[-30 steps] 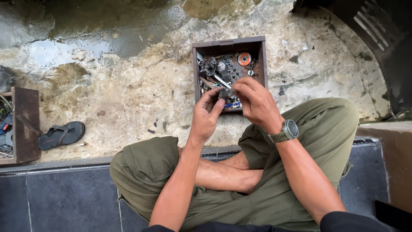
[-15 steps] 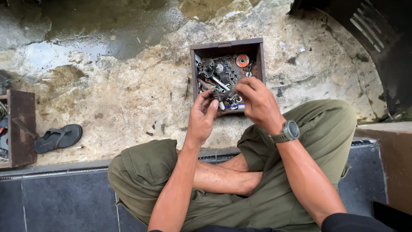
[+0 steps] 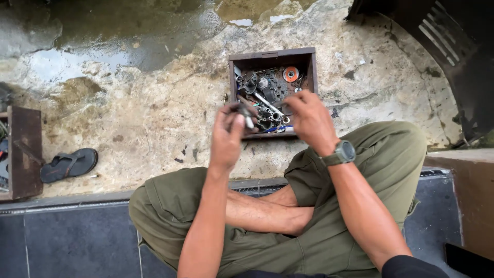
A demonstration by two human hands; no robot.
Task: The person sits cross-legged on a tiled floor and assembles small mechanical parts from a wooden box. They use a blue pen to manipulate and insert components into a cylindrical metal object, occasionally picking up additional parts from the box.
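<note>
I sit cross-legged in olive trousers (image 3: 360,170) before a small wooden box (image 3: 271,54) filled with several metal parts, sockets and an orange disc (image 3: 290,74). My left hand (image 3: 229,135) is raised at the box's front left corner and pinches a small dark metal tool (image 3: 247,116) with a pale tip. My right hand (image 3: 309,121), with a watch (image 3: 342,153) on its wrist, hovers over the box's front right part with fingers bent. Its back faces me, so whether it holds anything is hidden.
The ground is rough stained concrete, with a wet patch (image 3: 128,36) at the far left. A dark sandal (image 3: 69,163) lies by a second wooden box (image 3: 23,154) at the left edge. A dark curved vehicle part (image 3: 453,46) fills the top right. Dark tiles (image 3: 67,242) lie under me.
My left hand has drawn left and up from the box with the small tool. The hands, close together before, are now apart. The view has shifted slightly.
</note>
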